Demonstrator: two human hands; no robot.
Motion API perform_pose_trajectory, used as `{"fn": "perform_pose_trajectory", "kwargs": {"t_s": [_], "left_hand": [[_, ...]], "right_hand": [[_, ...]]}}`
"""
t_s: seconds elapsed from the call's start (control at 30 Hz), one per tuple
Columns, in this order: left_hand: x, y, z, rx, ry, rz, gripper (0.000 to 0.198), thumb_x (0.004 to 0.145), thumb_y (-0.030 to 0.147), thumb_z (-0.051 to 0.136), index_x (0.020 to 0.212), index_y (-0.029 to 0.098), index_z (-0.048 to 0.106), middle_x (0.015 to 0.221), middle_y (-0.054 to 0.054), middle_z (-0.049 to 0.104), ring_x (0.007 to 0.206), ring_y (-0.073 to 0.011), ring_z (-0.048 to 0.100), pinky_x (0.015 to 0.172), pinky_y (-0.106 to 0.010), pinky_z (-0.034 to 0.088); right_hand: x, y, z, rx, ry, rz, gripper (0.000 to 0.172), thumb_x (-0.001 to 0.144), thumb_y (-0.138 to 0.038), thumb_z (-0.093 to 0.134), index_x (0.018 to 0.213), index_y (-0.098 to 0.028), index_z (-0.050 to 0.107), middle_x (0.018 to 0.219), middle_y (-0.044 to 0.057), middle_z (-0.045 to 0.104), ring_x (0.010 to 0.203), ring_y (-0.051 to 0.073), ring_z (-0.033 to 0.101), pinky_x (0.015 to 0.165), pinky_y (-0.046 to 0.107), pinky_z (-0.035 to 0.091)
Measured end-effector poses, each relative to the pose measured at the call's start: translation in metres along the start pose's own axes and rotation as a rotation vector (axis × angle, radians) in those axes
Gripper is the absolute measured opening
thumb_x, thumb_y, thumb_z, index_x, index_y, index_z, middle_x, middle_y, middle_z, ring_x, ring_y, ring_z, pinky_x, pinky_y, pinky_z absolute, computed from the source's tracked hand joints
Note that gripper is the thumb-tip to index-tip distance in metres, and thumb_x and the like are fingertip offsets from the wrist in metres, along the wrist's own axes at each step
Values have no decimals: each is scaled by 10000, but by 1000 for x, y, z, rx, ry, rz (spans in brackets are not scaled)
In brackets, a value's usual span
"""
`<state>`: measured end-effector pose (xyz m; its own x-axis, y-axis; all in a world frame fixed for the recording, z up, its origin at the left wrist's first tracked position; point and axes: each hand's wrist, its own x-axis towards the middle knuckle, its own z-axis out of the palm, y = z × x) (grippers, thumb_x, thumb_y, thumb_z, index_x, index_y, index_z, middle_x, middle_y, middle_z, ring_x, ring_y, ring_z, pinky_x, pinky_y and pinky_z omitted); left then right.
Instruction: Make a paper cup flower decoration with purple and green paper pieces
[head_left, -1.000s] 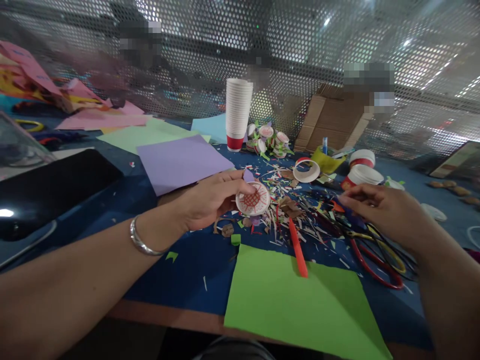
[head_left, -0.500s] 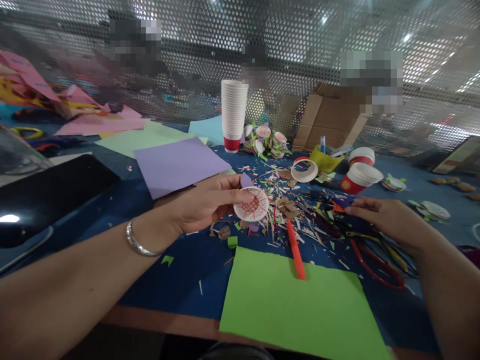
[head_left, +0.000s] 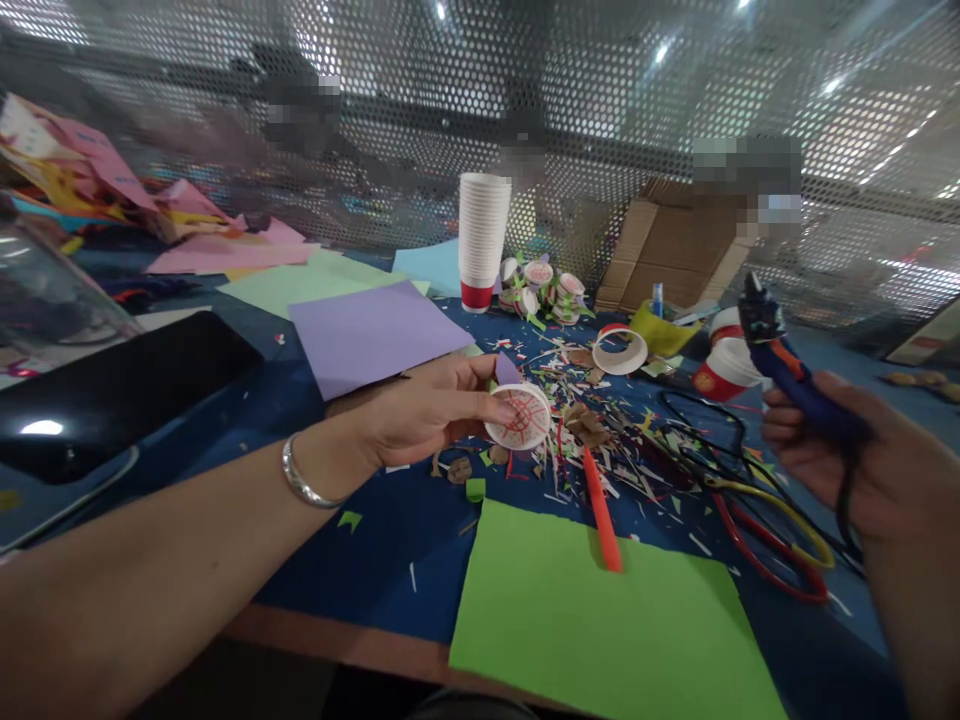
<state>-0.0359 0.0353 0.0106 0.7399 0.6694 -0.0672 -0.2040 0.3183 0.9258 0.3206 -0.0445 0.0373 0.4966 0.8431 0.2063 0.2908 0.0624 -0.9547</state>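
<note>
Between thumb and fingers, my left hand (head_left: 427, 412) grips a small white disc (head_left: 525, 418) with a red drawn pattern and a purple paper piece (head_left: 508, 369) at its upper edge. On the right, my right hand (head_left: 832, 440) is wrapped round a blue and orange tool (head_left: 796, 375) with a dark pointed tip and a black cord, raised above the table. Below the disc lies a bright green paper sheet (head_left: 600, 610) with an orange pen (head_left: 602, 512) across its top edge. Paper scraps surround a crumpled brown piece (head_left: 587, 425).
A tall cup stack (head_left: 484, 235) stands behind small decorated pieces (head_left: 540, 285). Red-handled scissors (head_left: 772, 565) lie by the black cord at right. A purple sheet (head_left: 379, 335) and a black phone-like slab (head_left: 127, 385) are at left. A cardboard box (head_left: 671, 240) leans at the back.
My right hand has picked up the blue and orange tool from the table and lifted it, with its cord. The disc in my left hand is tilted slightly differently; the whole view has shifted a little.
</note>
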Motion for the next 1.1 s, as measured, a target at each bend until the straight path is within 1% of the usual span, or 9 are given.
{"fn": "perform_pose_trajectory", "kwargs": {"t_s": [0.2,0.27,0.43,0.5,0.63,0.8,0.93,1.03,1.1], "left_hand": [[-1,2,2,12,31,-3,226,735,132,846,878,158,672,809,-5,754,711,-106,692,669,-207,519],[-1,3,4,5,42,-15,223,740,134,847,872,151,668,810,-12,756,716,-111,698,667,-210,522],[0,2,7,-15,74,-43,221,755,135,838,863,149,645,820,-11,754,734,-113,703,675,-212,537],[1,1,7,-25,100,-44,235,750,140,839,865,154,635,822,-9,749,734,-117,699,675,-220,539],[2,0,6,-56,158,-32,262,726,165,850,893,155,648,840,-19,742,733,-128,689,674,-237,538],[5,-1,7,-138,262,-20,261,693,133,848,885,134,672,862,-37,733,753,-126,677,712,-240,523],[6,-1,7,-150,333,-25,310,684,142,849,942,139,677,903,-51,728,773,-137,664,666,-243,487],[6,0,8,-172,341,-60,312,692,145,834,967,146,687,931,-54,724,789,-145,659,641,-243,479],[5,1,8,-182,307,-78,250,690,125,805,910,142,688,899,-49,717,768,-139,646,658,-250,494]], "right_hand": [[-13,-15,8,342,7,366,262,919,-404,552,759,-235,674,747,42,434,539,146,342,431,355,304],[-16,-16,10,476,37,413,263,942,-395,530,800,-236,685,756,35,420,537,147,329,437,362,296],[-22,-13,14,661,40,368,209,918,-393,612,871,-208,698,788,25,422,536,130,327,447,364,299],[-24,-11,14,657,11,340,211,917,-398,607,870,-209,689,784,14,393,529,129,309,429,359,266],[-26,-6,13,613,-62,190,273,942,-513,563,897,-273,686,768,-1,348,511,145,244,419,385,223],[-28,-5,13,631,-72,203,272,895,-549,650,909,-282,703,748,-7,338,508,138,183,425,405,194],[-31,-8,16,597,-78,217,324,861,-598,669,906,-277,683,756,-24,280,527,144,135,442,402,149],[-33,-10,21,593,-101,217,280,882,-544,658,845,-267,653,779,-26,251,556,152,132,459,382,128],[-35,-10,24,585,-109,201,233,884,-484,664,822,-261,637,794,-20,252,572,157,154,468,367,129]]}}
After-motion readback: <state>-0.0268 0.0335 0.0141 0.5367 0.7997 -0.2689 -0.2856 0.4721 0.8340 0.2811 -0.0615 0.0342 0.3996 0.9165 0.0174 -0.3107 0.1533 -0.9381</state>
